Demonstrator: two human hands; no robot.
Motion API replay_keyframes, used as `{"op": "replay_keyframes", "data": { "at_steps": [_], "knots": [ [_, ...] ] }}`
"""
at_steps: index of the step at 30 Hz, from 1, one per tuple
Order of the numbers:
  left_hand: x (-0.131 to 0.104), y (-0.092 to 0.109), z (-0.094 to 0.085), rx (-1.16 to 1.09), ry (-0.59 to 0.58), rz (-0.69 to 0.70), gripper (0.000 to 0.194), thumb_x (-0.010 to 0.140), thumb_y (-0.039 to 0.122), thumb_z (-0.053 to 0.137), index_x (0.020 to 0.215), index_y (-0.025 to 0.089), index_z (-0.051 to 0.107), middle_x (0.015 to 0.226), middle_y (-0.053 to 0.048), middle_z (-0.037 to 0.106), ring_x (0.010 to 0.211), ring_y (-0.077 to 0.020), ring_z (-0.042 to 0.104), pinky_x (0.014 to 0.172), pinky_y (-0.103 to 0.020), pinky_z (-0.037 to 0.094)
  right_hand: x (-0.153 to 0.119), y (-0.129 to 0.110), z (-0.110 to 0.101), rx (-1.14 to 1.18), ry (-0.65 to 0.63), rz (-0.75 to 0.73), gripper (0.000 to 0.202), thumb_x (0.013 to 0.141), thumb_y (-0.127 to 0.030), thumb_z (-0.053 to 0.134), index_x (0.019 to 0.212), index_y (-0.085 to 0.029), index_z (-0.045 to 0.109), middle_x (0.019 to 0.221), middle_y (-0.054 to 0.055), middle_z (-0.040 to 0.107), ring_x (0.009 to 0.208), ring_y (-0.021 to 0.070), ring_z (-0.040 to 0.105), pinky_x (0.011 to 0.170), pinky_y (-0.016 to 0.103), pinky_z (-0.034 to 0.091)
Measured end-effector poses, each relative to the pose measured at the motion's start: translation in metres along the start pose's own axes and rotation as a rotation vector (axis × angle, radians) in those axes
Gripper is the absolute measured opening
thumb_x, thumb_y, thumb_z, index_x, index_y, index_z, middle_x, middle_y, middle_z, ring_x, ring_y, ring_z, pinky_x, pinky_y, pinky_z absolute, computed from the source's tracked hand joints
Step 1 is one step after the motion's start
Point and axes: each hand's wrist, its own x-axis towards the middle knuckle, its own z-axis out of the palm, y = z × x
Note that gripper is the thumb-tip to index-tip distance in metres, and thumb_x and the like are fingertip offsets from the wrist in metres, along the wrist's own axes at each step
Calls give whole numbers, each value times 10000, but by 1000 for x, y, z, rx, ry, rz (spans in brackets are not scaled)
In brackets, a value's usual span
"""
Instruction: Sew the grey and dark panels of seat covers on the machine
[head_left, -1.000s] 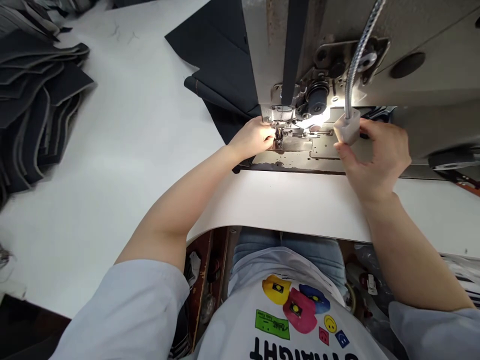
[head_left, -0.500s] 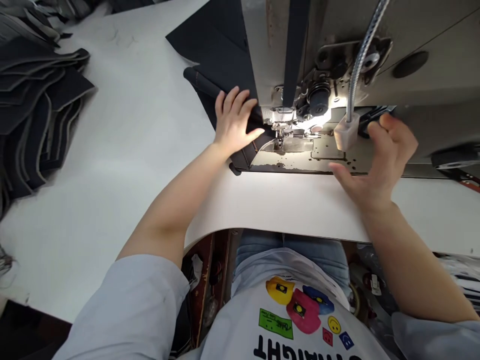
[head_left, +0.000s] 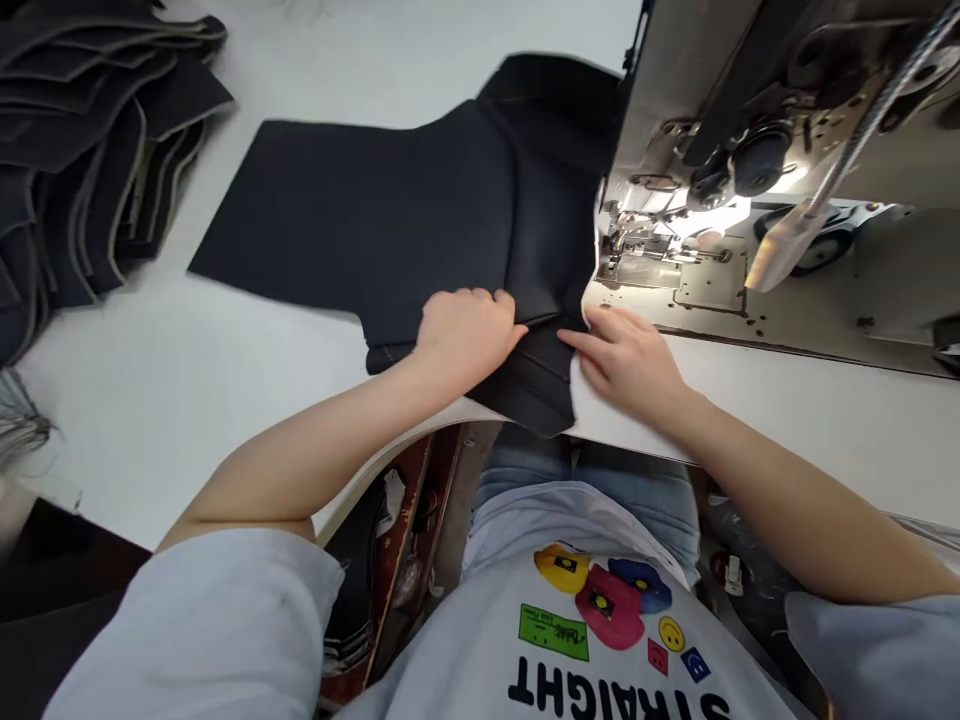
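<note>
A large black fabric piece [head_left: 435, 210] with seams and a folded lower flap lies on the white table, left of the sewing machine [head_left: 675, 230]. My left hand [head_left: 472, 335] is closed on its lower middle, fingers curled over the fold and thumb pointing right. At the piece's lower right edge rests my right hand [head_left: 630, 360], its index finger stretched out on the fabric. The right hand's other fingers are partly bent, and I see nothing gripped between them. The needle area, lit by a lamp, is up and right of both hands, apart from the fabric's near part.
A stack of dark cut pieces [head_left: 97, 160] lies at the left on the white table [head_left: 285, 370]. The lamp [head_left: 787, 245] hangs on a flexible metal neck before the machine. The table's curved front edge runs close to my lap.
The fabric has come away from beside the needle, leftward and toward me, spread wider. My left hand has closed on it. My right hand has moved from the machine's right side to the fabric's edge.
</note>
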Motion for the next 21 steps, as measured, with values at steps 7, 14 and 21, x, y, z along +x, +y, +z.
{"op": "replay_keyframes", "data": {
  "at_steps": [7, 14, 21],
  "knots": [
    [-21, 9, -41, 52, -201, 98, 583, 986, 502, 501, 1483, 198, 482, 1408, -186, 589, 1258, -356, 582, 943, -426, 507, -10, 9, -8, -29, 47, 43, 357, 936, -132, 492, 1186, -216, 733, 1362, 126, 654, 1266, 285, 593, 1018, 474, 503],
    [22, -62, 32, -125, -278, 375, 715, 985, 437, 447, 1615, 183, 223, 1664, -158, 267, 1560, -335, 214, 1260, -610, 90, -5, -5, -13, -47, -62, -139, 468, 903, -74, 466, 1322, -167, 652, 1393, 103, 649, 1331, 279, 573, 1057, 471, 493],
    [73, -111, 20, 72, -451, 648, 793, 911, 501, 516, 1612, 241, 251, 1677, -83, 255, 1577, -302, 162, 1280, -495, 77, -10, -13, -9, 31, -111, -119, 503, 854, -122, 513, 1337, -89, 648, 1429, 182, 601, 1391, 337, 512, 1123, 560, 448]
  ]
}}
